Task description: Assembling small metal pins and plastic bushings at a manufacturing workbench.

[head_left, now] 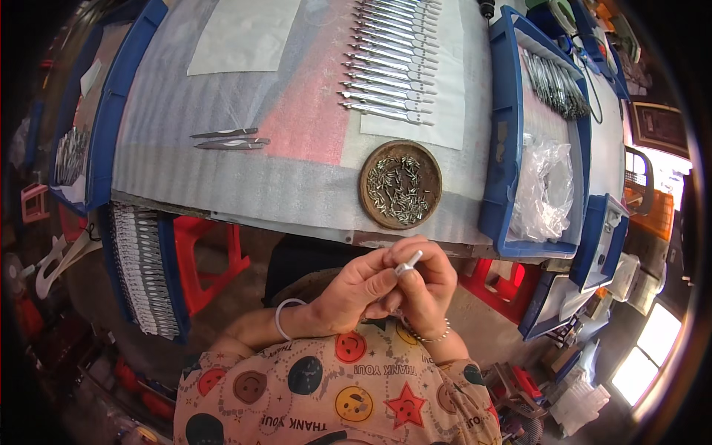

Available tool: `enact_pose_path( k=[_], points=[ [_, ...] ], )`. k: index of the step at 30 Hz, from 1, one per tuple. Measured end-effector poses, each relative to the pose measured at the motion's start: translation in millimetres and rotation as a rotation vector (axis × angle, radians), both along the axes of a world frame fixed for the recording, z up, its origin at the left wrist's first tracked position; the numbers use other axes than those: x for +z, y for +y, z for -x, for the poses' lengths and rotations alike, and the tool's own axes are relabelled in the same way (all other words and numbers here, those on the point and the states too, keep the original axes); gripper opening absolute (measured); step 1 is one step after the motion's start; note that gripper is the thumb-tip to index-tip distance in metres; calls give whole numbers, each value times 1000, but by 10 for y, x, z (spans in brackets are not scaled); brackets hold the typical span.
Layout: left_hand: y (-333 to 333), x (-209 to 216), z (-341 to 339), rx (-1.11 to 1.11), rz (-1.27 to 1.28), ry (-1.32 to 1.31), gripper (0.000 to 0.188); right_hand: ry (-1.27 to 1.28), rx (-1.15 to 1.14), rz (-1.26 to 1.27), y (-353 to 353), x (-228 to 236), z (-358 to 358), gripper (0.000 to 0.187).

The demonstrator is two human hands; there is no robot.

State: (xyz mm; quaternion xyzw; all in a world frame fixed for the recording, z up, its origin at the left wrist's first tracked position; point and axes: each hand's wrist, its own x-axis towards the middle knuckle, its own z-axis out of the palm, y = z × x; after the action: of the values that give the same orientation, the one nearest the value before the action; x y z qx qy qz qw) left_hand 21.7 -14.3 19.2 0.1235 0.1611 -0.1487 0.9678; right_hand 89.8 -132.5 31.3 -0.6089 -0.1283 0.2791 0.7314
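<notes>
My left hand (360, 293) and my right hand (430, 289) meet in front of my chest, just off the table's near edge. Fingers and thumbs of both are closed around a small whitish piece with a thin rod (413, 259) sticking up. Its lower part is hidden by the fingers, and I cannot make out its kind. Close beyond the hands, a round brown bowl (366, 191) on the table holds many tiny metal pins (400, 189). Farther off, slim silver tools (389, 81) lie side by side in a column on white paper (449, 126).
Two dark tweezer-like tools (231, 141) lie left on the foam-covered table (170, 163). A blue tray (504, 148) at right holds metal pieces (552, 85) and clear plastic bags (545, 193). Blue trays (111, 104) stand left. Red stools (200, 259) are under the table's edge.
</notes>
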Motion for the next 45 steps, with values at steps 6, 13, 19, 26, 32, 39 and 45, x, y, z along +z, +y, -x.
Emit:
enact_pose_path(
  k=[6,13,19,26,32,39,45],
  points=[
    [-21,-38,112,-31,-28,-60,28,141,185,-30,-22,125,-95,10],
    [49,34,48,-52,71,41,30,-162,115,204,-52,127,-298,14],
    [184,-10,78,51,54,-16,33,-960,271,852,87,57,-674,33],
    [203,-34,80,24,77,24,35,-1034,392,961,201,-122,-772,12],
    [211,-58,56,8,131,58,36,-745,204,705,178,-69,-780,9],
    [194,-131,45,2,182,101,35,107,119,239,37,39,-735,11],
    [193,-112,-2,-16,178,156,34,372,236,52,19,153,-492,13]
  ],
)
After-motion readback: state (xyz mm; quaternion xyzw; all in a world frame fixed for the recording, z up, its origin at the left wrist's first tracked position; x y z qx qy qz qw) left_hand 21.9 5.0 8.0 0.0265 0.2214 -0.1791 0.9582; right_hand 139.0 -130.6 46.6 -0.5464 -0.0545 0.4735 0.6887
